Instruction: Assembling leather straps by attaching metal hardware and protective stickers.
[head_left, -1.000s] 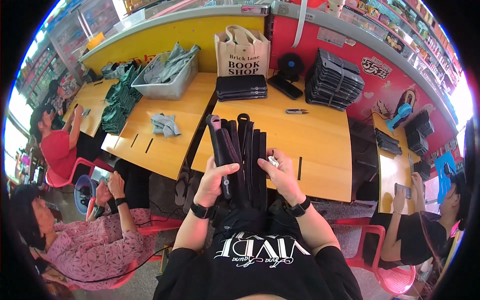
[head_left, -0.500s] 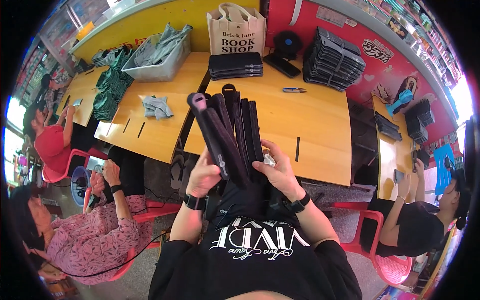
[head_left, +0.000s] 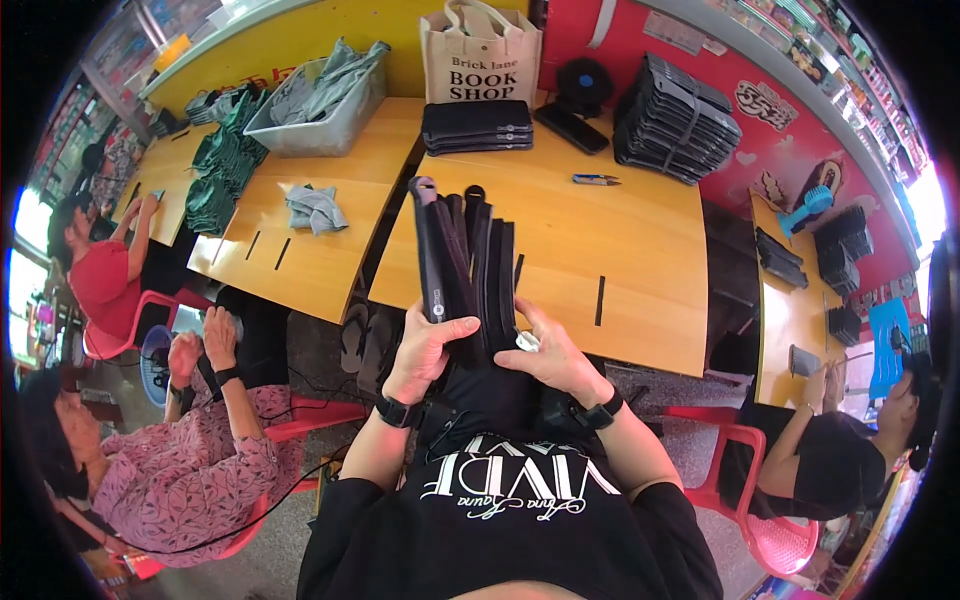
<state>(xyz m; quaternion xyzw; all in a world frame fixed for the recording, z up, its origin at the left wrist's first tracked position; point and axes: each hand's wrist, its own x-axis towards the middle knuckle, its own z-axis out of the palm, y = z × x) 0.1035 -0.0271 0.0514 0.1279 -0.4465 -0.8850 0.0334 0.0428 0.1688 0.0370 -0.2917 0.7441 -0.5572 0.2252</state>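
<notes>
A bundle of several long black fabric pouches (head_left: 484, 270) stands upright between my hands, over the near edge of the wooden table. Some have a rounded tab with a hole at the top. My left hand (head_left: 422, 352) grips the left side low down, thumb across the front. My right hand (head_left: 552, 352) clasps the lower right side, and a small whitish thing (head_left: 527, 342) shows by its fingers; I cannot make out what it is. On the table beyond lie a stack of flat black pouches (head_left: 478, 128) and small blue-handled thread snips (head_left: 597, 180).
A strapped black stack (head_left: 675, 120), a black fan (head_left: 583, 85) and a canvas tote bag (head_left: 481, 55) stand along the back. Left are a grey bin (head_left: 318, 142) of cloth and a grey cloth piece (head_left: 316, 209). People sit on red chairs (head_left: 735, 430) at both sides.
The leftmost pouch has swung from a slant to nearly upright, closer against the others. My left hand has shifted right, toward my right hand. A co-worker's hands at left have risen slightly.
</notes>
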